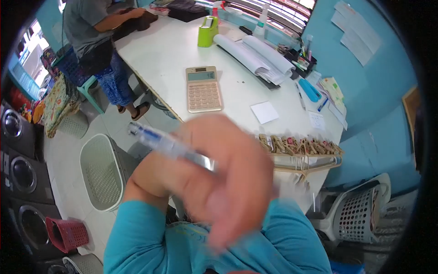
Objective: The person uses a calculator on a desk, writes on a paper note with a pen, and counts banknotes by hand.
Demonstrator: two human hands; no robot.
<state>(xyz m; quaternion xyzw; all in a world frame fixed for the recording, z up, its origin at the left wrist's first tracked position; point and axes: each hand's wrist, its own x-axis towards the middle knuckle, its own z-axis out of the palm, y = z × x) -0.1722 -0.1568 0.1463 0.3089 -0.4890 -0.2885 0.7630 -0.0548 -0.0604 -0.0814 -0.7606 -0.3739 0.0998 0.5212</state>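
Note:
Close to the camera, in the middle of the head view, is a large, motion-smeared hand. It appears to be my left hand [228, 169], since the bare forearm runs into it from the left teal sleeve. Its fingers are curled round a clear pen [166, 145], whose blue end points up and left. The pen and hand are raised in front of the white table [169, 86]. I cannot make out my right hand; only its teal sleeve shows. Beyond the pen lies a gold calculator [204, 97], with a small white paper [264, 112] to its right.
Hangers with clothespins [303, 148] lie along the near table edge. Rolled papers [255, 57], a green tape dispenser [208, 34] and a blue stapler [310, 90] are farther back. A laundry basket [102, 178] stands left. Another person [91, 36] handles dark cloth at the far left side.

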